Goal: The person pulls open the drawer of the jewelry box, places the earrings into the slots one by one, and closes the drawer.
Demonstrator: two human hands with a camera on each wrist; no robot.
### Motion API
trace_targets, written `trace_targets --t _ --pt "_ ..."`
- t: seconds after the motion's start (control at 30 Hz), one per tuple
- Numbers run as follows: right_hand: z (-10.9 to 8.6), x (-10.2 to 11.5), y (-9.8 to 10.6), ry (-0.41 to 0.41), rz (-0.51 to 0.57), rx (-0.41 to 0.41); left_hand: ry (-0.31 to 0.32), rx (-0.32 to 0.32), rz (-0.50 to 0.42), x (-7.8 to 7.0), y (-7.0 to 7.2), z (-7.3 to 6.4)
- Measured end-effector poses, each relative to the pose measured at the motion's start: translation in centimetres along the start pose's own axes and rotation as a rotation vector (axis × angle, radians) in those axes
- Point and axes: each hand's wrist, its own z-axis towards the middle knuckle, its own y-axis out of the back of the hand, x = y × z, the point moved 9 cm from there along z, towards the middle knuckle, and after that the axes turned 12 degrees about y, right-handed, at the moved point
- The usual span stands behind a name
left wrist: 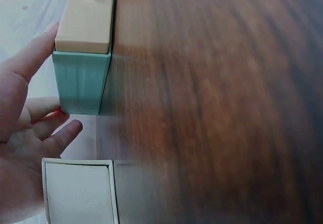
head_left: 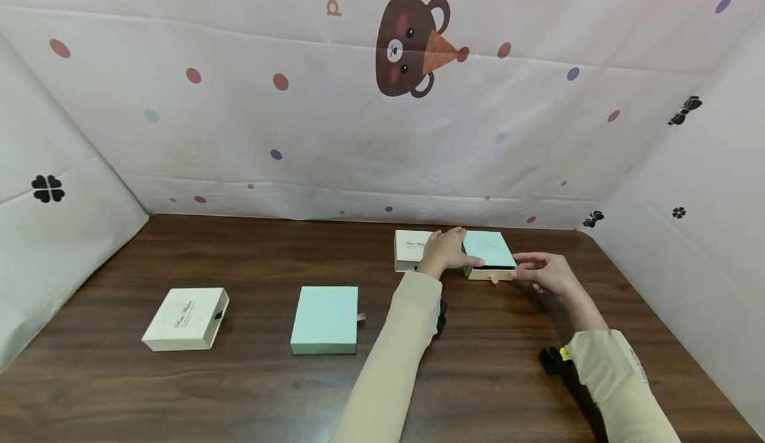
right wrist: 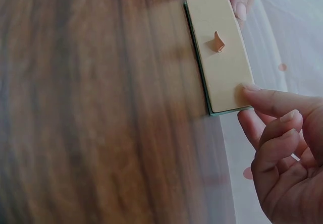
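A mint-green drawer box (head_left: 487, 247) lies near the back of the table, its cream drawer (head_left: 481, 275) pulled out a little at the front. A small ribbon tab (right wrist: 218, 42) sticks out from the drawer's face. My left hand (head_left: 443, 252) holds the box's left side, with the thumb at its front top edge and the other fingers toward the back. At the front right corner my right hand (head_left: 552, 275) pinches the box, thumb against the drawer's face and index finger at the side. Just left of it is a cream box (head_left: 408, 246), partly hidden by the left hand.
On the left of the brown table (head_left: 251, 390) lies another cream box (head_left: 185, 320) with dark lettering. A second mint-green box (head_left: 325, 317) lies near the middle, its ribbon tab pointing right. White printed cloth (head_left: 335, 124) stands behind and at both sides.
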Motion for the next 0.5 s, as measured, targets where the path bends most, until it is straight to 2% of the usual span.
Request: trace_targets --t 0.3,0.5 --pt "0.34 0.16 -0.26 0.033 -0.008 -0.015 0.007 -0.001 0.004 -0.01 -0.03 0.02" --pt "0.56 0.06 -0.27 0.019 -0.007 -0.031 0.006 -0.005 0.007 0.02 -0.05 0.13"
